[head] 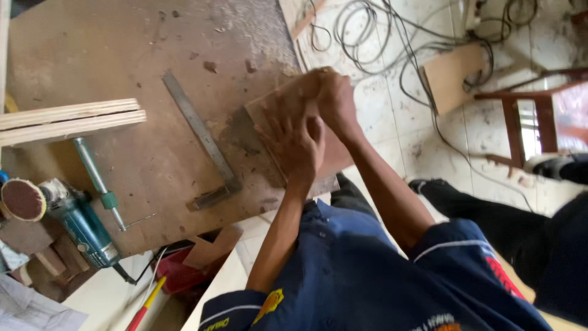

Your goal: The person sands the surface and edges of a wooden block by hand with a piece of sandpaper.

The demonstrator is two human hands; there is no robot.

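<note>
Left hand: the left hand (pixel 294 138) lay flat on the panel (pixel 266 110), fingers apart and pressing down – clamped on nothing.
Right hand: the right hand (pixel 334 98) sat curled over the panel's far corner, touching the left. Whether it pinched the edge or held something small beneath it could not be told.
Panel: a small brown board, flat on the tabletop (pixel 122 55) at its right edge, with its near corner seeming to hang over the floor (pixel 392 116).
Step in hand: judged from the pose, both hands were bearing on the panel's face, one steadying and one working the corner. No tool showed between them.
Next move: it would call for steady downward weight, since the panel sat at the very edge and could tip or slide off.
Square: a steel square (pixel 199 138) lay just left of the panel, apart from both hands.
Further out: a teal-handled tool (pixel 98 181), a teal grinder (pixel 79 224) with a sanding disc, and two plywood strips (pixel 67 119) lay well to the left.
Floor: cables (pixel 367 30) and a red wooden chair (pixel 533 116) stood beyond – another person's legs (pixel 490 214) were at the right.
</note>
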